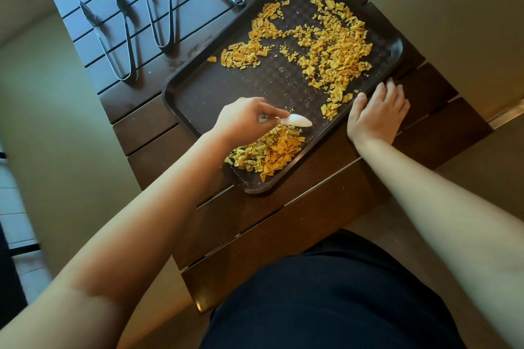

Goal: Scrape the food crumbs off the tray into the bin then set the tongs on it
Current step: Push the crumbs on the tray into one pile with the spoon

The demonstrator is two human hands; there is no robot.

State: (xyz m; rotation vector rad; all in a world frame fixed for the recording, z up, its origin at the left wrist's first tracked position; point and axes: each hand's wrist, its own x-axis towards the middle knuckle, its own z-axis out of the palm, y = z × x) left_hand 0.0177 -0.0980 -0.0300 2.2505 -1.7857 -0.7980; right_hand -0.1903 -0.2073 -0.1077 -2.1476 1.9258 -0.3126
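A dark slatted wooden table (283, 229) fills the middle of the view, and a dark brown tray (215, 93) lies on it at a slant, one corner close to the person's body. Yellow-orange crumbs (334, 45) are scattered thickly over the far and right parts of the tray, while a heaped pile of crumbs (269, 153) sits at the near corner; the left part of the tray is mostly bare apart from fine specks. The left arm reaches forward from the lower left, its wrist bent over the tray, and the left hand (241, 119) pinches the handle of a white plastic spoon (296, 121) between closed fingers, the bowl of the spoon lying low just above the pile. The right arm stretches straight in from the lower right, and the right hand (377, 113) lies flat and spread against the tray's right rim, thumb on the rim's edge, fingers on the table beside it. Beyond the tray, four metal tongs (158, 8) lie in a row on the table's far slats, apart from the tray.
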